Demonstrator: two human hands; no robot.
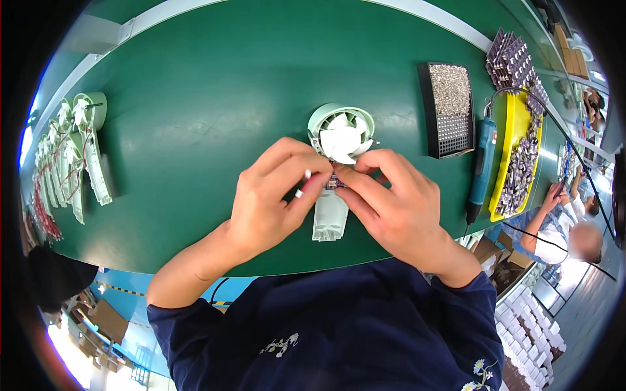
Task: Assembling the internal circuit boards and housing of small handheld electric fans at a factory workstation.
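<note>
A pale green handheld fan half-shell [330, 218] lies on the table in front of me. Its round head holds white fan blades [341, 139], and its handle points toward me. Between my fingertips a small purple circuit board [335, 182] shows at the top of the handle. My left hand [277, 189] is closed at the board's left side, with a red wire ending in a white connector [299, 193] by its fingers. My right hand [399, 199] pinches at the board's right side, thumb and fingertips on it. The fingertips partly cover the board.
On the green table [215, 85], several similar fan shells [72, 153] with red wires stand at the left. To the right are a black tray of small metal parts [450, 104], a blue electric screwdriver [482, 166], a yellow bin of circuit boards [520, 169] and stacked board panels [515, 62]. A co-worker [561, 228] sits at the far right.
</note>
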